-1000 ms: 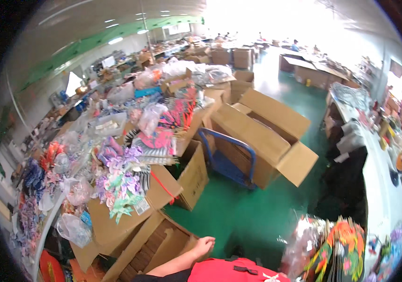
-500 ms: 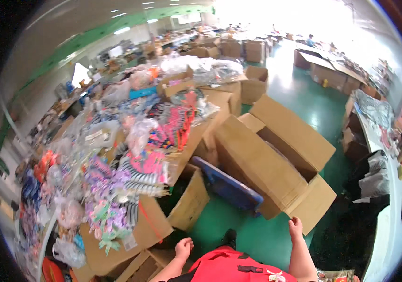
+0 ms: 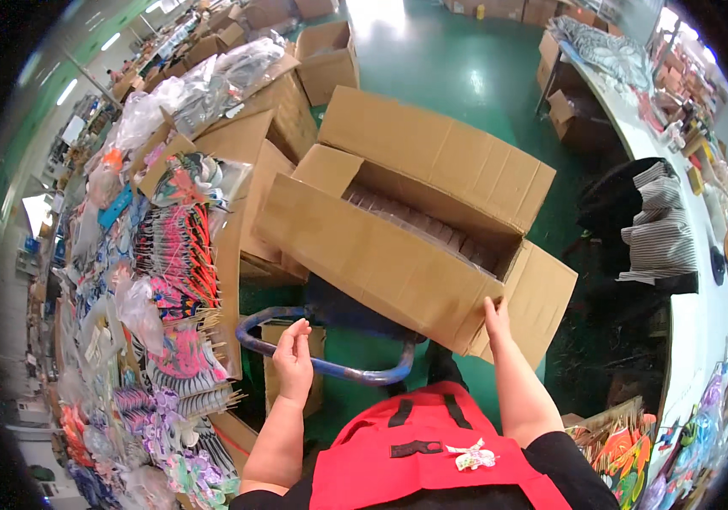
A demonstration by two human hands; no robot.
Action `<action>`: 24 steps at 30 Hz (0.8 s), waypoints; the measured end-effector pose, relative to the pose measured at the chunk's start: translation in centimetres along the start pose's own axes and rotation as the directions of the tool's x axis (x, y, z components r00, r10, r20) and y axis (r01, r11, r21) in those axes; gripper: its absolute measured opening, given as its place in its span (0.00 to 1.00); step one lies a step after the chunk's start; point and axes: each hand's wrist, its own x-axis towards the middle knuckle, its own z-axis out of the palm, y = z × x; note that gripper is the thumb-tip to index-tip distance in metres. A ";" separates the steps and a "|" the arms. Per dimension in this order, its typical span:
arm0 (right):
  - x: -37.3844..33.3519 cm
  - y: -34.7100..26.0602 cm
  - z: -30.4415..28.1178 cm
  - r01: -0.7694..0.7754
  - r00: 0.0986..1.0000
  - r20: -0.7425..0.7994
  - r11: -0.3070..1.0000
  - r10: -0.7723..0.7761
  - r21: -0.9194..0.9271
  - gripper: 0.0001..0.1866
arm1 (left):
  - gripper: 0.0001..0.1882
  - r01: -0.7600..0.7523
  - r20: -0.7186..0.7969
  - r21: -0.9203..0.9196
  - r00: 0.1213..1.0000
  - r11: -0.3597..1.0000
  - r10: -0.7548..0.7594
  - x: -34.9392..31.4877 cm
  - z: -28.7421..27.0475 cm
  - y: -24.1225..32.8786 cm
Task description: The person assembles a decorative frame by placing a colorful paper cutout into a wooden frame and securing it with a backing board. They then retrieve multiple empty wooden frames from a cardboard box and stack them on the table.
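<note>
A large cardboard box stands in front of me with its flaps up, on a dark blue trolley. Rows of clear-wrapped packs show inside it. My right hand grips the box's near right edge, by the end flap. My left hand is over the trolley's blue tubular handle, its fingers loosely bent with nothing visible in them. Whether it touches the handle is unclear.
To the left, a long heap of colourful goods on sticks and plastic bags lies over cartons. At right runs a white-topped table with striped cloth hanging off it. Another open carton stands beyond the box on the green floor.
I have come closer to the box and my view has tipped down. My right hand has come onto the box's edge; my left hand has risen over the trolley handle.
</note>
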 end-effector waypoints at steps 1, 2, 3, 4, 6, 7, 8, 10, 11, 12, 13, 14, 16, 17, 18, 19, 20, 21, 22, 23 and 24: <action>1.6 0.7 0.5 -0.014 0.998 -0.057 0.997 0.018 0.078 0.33 | 0.11 -0.001 0.010 0.024 1.000 1.000 0.001 0.8 1.0 0.2; 2.8 1.4 0.5 -0.023 0.993 -0.114 0.988 0.041 0.155 0.31 | 0.12 0.015 0.013 0.051 1.000 0.999 -0.016 1.3 2.1 0.3; 3.0 1.1 0.8 -0.105 0.992 -0.044 0.964 0.119 0.243 0.28 | 0.12 0.029 0.000 0.091 1.000 0.995 -0.029 1.3 2.4 0.6; 2.1 0.2 0.3 -0.188 0.981 0.019 0.926 0.193 0.328 0.26 | 0.12 0.037 -0.003 0.126 0.999 0.991 -0.037 1.5 2.9 0.8; -0.4 -2.1 -2.4 -0.328 0.942 0.103 0.809 0.320 0.487 0.22 | 0.12 -0.084 0.088 0.220 0.994 0.972 0.065 3.7 5.4 2.1; -1.9 -1.7 -3.5 -0.326 0.942 0.234 0.818 0.240 0.474 0.21 | 0.13 -0.176 0.140 0.250 0.980 0.952 0.144 5.0 7.0 3.8; -3.3 -1.5 -4.4 -0.321 0.920 0.360 0.826 0.156 0.463 0.19 | 0.13 -0.269 0.195 0.273 0.956 0.923 0.221 6.3 8.6 5.5; -5.7 -5.8 -6.1 -0.254 0.807 0.586 0.938 0.073 0.234 0.14 | 0.15 -0.330 0.298 0.196 0.917 0.923 0.264 8.0 11.7 7.1; -6.4 -7.7 -6.6 -0.245 0.742 0.668 0.950 0.055 0.194 0.12 | 0.15 -0.392 0.391 0.212 0.873 0.895 0.290 8.7 13.2 7.5; -6.9 -8.6 -6.9 -0.232 0.670 0.742 0.959 0.035 0.164 0.11 | 0.16 -0.462 0.485 0.220 0.816 0.859 0.314 9.2 14.6 8.0; -7.2 -8.3 -6.9 -0.371 0.589 0.803 0.913 0.090 0.170 0.11 | 0.17 -0.461 0.583 0.260 0.775 0.848 0.243 9.1 15.8 8.2; -7.4 -8.6 -6.8 -0.360 0.529 0.842 0.927 0.108 0.107 0.13 | 0.19 -0.443 0.645 0.287 0.745 0.849 0.170 8.4 16.7 7.5; -7.2 -8.0 -6.1 -0.190 0.448 0.892 0.969 -0.057 0.157 0.17 | 0.19 -0.428 0.772 0.324 0.636 0.844 0.026 6.9 17.3 6.5; -7.5 -8.2 -5.9 -0.165 0.419 0.906 0.976 -0.062 0.142 0.19 | 0.21 -0.522 0.809 0.380 0.587 0.764 -0.001 6.1 17.1 5.9; -7.5 -7.5 -5.6 -0.070 0.379 0.918 0.985 -0.118 0.156 0.23 | 0.21 -0.544 0.815 0.407 0.579 0.733 -0.023 5.7 16.9 5.9; -7.5 -8.0 -5.4 -0.035 0.361 0.926 0.990 -0.114 0.136 0.26 | 0.22 -0.560 0.818 0.434 0.573 0.706 -0.048 5.3 16.5 6.0; -7.9 -8.4 -5.3 -0.001 0.342 0.933 0.993 -0.109 0.116 0.29 | 0.22 -0.575 0.820 0.459 0.568 0.677 -0.074 4.7 15.9 5.9; -8.4 -8.2 -5.1 0.061 0.352 0.934 0.998 -0.052 0.033 0.33 | 0.23 -0.550 0.805 0.472 0.587 0.689 -0.082 4.2 15.3 5.5; -9.1 -7.5 -5.1 0.117 0.365 0.931 0.992 0.009 -0.055 0.37 | 0.22 -0.543 0.805 0.502 0.577 0.674 -0.135 3.9 15.0 5.3; -9.3 -6.6 -5.2 0.124 0.413 0.909 0.984 0.064 -0.125 0.43 | 0.22 -0.535 0.802 0.532 0.566 0.656 -0.189 3.7 14.8 5.3; -9.7 -5.4 -5.5 0.148 0.487 0.872 0.978 0.060 -0.149 0.48 | 0.22 -0.527 0.796 0.566 0.550 0.634 -0.254 2.9 14.1 5.2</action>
